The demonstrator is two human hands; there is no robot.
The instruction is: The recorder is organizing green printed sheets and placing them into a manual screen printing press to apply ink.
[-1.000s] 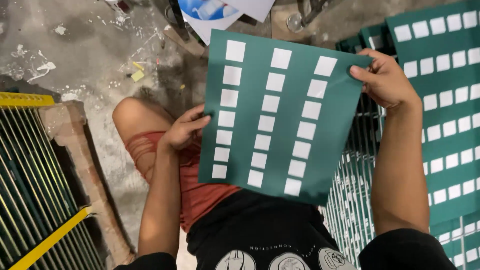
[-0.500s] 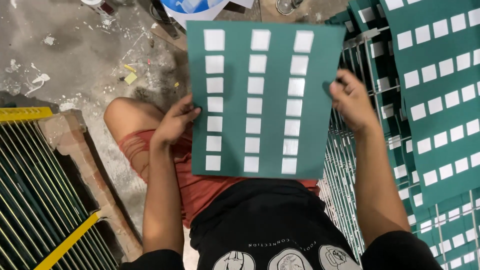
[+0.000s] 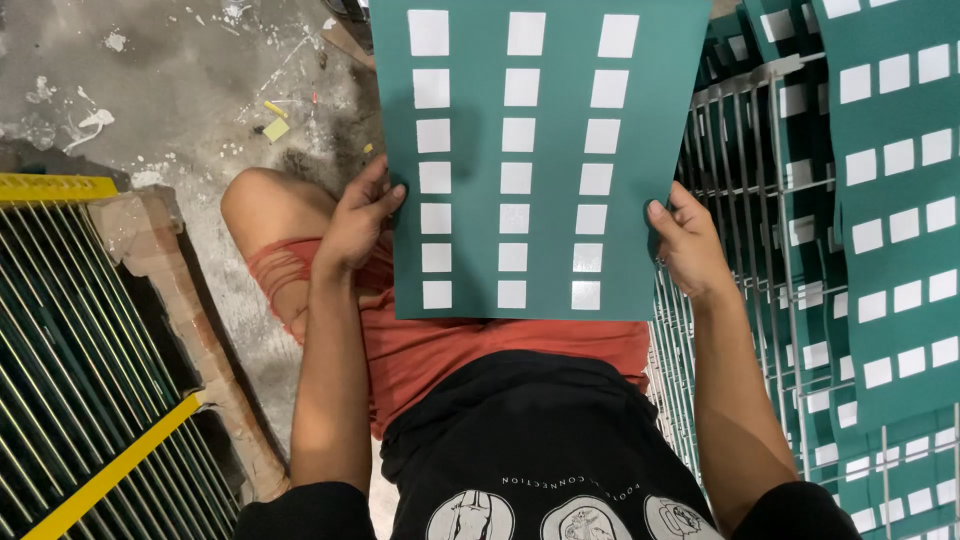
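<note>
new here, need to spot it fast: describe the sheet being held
Above the seated person's red shorts, a green sheet is gripped at its edges by the left hand and right hand. Unlike the rack sheets on the right, it is lifted.

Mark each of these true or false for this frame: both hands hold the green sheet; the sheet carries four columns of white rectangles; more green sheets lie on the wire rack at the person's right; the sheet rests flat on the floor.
1. Both hands hold the green sheet. True: the left hand grips its left edge, the right hand its right edge.
2. The sheet has four columns of white rectangles. False: three columns.
3. More green sheets lie on the wire rack at the person's right. True.
4. The sheet rests flat on the floor. False: it is held up over the lap, above the red shorts.
</note>
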